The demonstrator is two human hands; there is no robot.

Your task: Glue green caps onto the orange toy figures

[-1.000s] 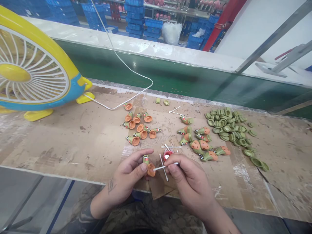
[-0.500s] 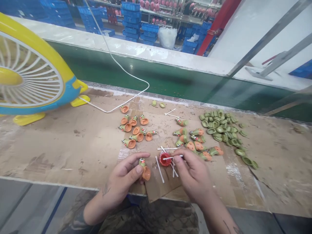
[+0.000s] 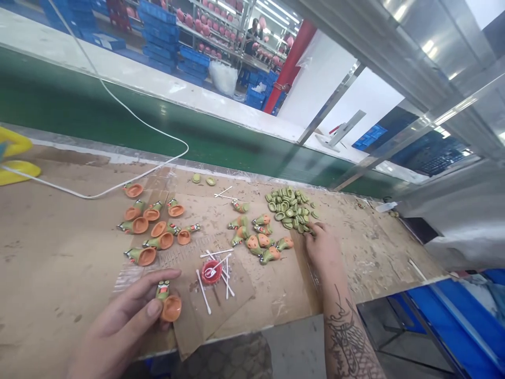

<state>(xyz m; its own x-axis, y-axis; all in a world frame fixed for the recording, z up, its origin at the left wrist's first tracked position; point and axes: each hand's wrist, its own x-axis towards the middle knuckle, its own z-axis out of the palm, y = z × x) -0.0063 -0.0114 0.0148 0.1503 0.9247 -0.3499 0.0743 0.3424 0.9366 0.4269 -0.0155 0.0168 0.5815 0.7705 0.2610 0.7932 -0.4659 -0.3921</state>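
Note:
My left hand (image 3: 122, 321) pinches a small green and orange toy piece (image 3: 169, 302) between thumb and fingers, near the front edge of the cardboard-covered table (image 3: 59, 263). My right hand (image 3: 324, 246) reaches out to the near edge of a pile of green caps (image 3: 290, 208), fingers curled down on them; what it grips is hidden. Between the hands sits a small red lid (image 3: 211, 272) with a cotton swab (image 3: 216, 263) resting in it and several more swabs lying around it.
Two groups of green and orange pieces lie on the table, one at left (image 3: 152, 221), one at centre (image 3: 258, 237). A white cable (image 3: 130, 179) runs across the back. A yellow fan foot (image 3: 16, 171) shows at far left. A green conveyor belt (image 3: 197, 137) lies behind.
The view has swung to the right. My right hand has left the swab at the red lid and moved right to the green cap pile. My left hand still holds the toy piece.

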